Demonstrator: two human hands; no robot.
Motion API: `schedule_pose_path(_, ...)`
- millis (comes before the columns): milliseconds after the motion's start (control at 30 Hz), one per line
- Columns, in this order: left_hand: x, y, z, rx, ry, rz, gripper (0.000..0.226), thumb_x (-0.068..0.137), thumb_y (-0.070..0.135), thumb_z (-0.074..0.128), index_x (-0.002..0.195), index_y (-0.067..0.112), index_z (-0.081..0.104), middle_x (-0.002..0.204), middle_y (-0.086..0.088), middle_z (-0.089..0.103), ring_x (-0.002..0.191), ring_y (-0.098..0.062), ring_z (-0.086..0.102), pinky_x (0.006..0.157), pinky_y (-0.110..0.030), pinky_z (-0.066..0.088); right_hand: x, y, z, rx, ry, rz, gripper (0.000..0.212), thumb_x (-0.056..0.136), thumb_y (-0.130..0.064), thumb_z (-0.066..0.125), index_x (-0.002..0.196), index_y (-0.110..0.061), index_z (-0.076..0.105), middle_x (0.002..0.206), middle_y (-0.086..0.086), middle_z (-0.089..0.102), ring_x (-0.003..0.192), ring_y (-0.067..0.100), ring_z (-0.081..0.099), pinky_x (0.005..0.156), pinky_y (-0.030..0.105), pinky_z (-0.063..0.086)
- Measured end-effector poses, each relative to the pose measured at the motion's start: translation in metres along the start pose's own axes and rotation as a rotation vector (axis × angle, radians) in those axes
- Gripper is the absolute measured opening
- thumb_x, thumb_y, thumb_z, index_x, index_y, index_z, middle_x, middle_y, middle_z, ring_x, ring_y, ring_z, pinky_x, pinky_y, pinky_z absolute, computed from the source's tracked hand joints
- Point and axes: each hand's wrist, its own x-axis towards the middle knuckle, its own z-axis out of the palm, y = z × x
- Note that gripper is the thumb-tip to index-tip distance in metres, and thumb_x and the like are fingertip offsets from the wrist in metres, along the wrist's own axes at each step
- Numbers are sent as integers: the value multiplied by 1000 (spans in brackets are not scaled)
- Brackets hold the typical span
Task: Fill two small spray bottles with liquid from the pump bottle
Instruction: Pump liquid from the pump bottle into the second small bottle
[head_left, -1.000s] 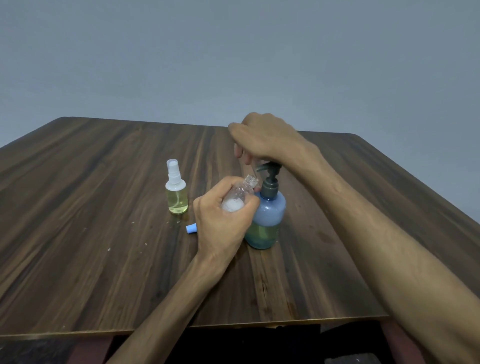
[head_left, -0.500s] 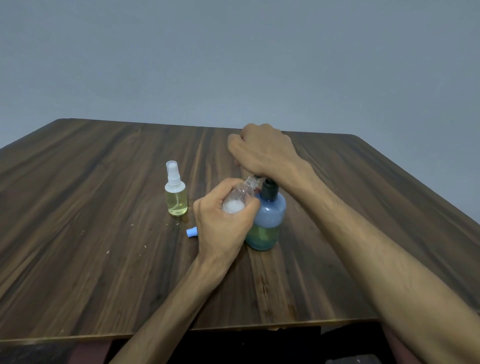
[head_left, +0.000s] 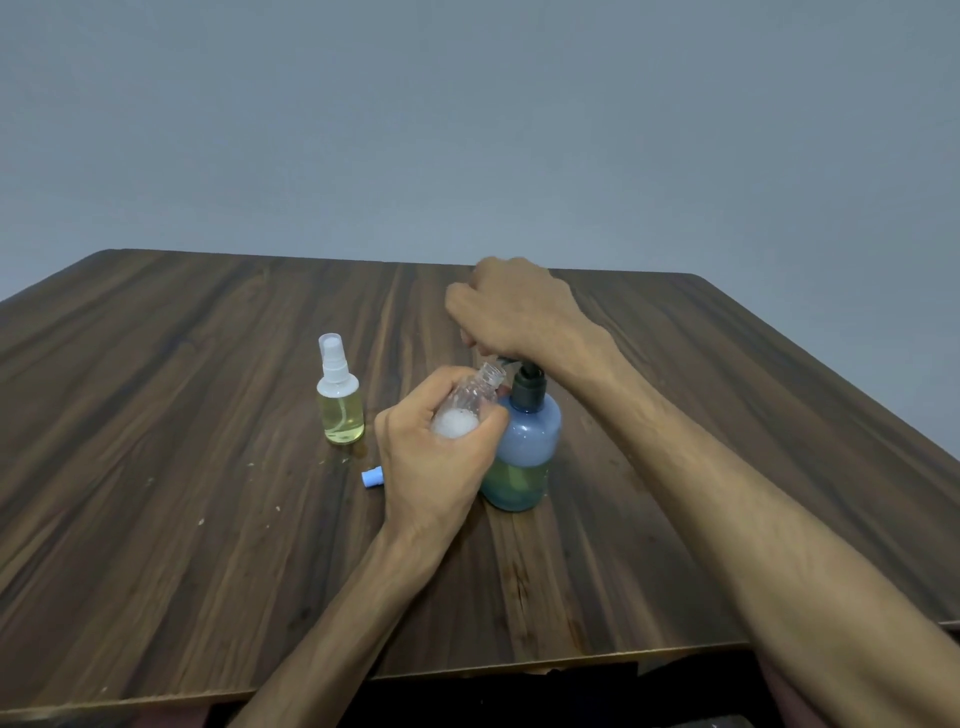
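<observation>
Capped spray bottle, clear plastic with yellow liquid, stands upright on wood-grain table, apart from both hands. Left hand grips open clear bottle, foam inside, neck tilted up-right to the spout. Right hand curled over pump bottle head, pressing; blue translucent, round.

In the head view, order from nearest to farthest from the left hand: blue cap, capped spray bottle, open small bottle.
1. Open small bottle: held in the left hand.
2. Blue cap: on the table, just left of it.
3. Capped spray bottle: standing farther left.
</observation>
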Motion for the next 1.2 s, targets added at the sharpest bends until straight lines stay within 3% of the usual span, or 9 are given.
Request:
schedule_pose_path(167, 0, -2, 0, 14, -8, 11, 15, 77, 11, 73, 91, 14, 79, 75, 6, 73, 71, -15, 68, 64, -28, 54, 0, 2, 7, -32, -48, -7, 33, 90, -28, 47, 87, -12, 76, 86, 1, 75, 80, 22, 65, 70, 34, 44)
schedule_pose_path(333, -1, 0, 0, 19, 3, 15, 17, 77, 9, 73, 92, 14, 80, 76, 3, 74, 72, -19, 69, 65, -32, 54, 2, 2, -2, 20, 91, -32, 34, 89, -24, 46, 88, -7, 75, 80, 4, 74, 78, 26, 67, 73, 35, 50)
schedule_pose_path(433, 1, -1, 1, 34, 1, 15, 17, 77, 10, 73, 92, 13, 80, 75, 1, 74, 72, -22, 69, 64, -34, 55, 1, 4, 6, -45, -13, -16, 31, 89, -25, 48, 87, -11, 75, 85, 3, 74, 82, 25, 65, 69, 34, 42)
schedule_pose_path(633, 0, 0, 1, 27, 5, 15, 17, 76, 9, 73, 91, 13, 80, 73, 5, 71, 67, -10, 64, 63, -22, 50, 2, 2, 0, -30, 58, -27, 34, 90, -23, 48, 89, -5, 76, 79, 3, 73, 71, 21, 61, 65, 33, 43)
schedule_pose_path(700, 1, -1, 1, 28, 5, 1, 16, 76, 10, 73, 90, 14, 80, 72, 4, 71, 68, -16, 65, 62, -24, 51, 1, 1, 5, -77, -44, -8, 32, 90, -24, 49, 90, -8, 77, 81, 2, 71, 76, 21, 62, 64, 33, 39)
schedule_pose_path(833, 0, 0, 1, 24, 0, 5, 17, 76, 9, 72, 90, 14, 80, 73, 4, 72, 68, -11, 65, 63, -22, 50, 2, 0, 0, -53, 70, -48, 31, 90, -24, 49, 83, -5, 73, 71, 0, 68, 66, 21, 58, 63, 31, 42)
schedule_pose_path(967, 1, -2, 1, 33, 10, 20, 16, 77, 9, 73, 90, 14, 79, 74, 6, 72, 68, -11, 66, 63, -24, 52, 1, 1, 5, -104, -25, -36, 28, 92, -25, 49, 78, -10, 69, 76, 1, 67, 73, 22, 60, 62, 33, 36)
schedule_pose_path(1100, 1, -1, 0, 25, 1, 20, 16, 77, 9, 72, 91, 14, 80, 73, 6, 71, 67, -8, 64, 62, -23, 49, 2, 1, 1, -67, 97, -55, 28, 91, -23, 47, 76, -7, 65, 68, 0, 61, 64, 21, 52, 59, 32, 34)
schedule_pose_path(1200, 1, -2, 1, 38, 14, 15, 16, 76, 10, 72, 90, 13, 80, 73, 2, 72, 69, -17, 66, 62, -29, 51, 0, 2, 4, -87, 10, -35, 28, 92, -23, 48, 75, -8, 63, 73, 1, 63, 69, 21, 55, 59, 32, 33)
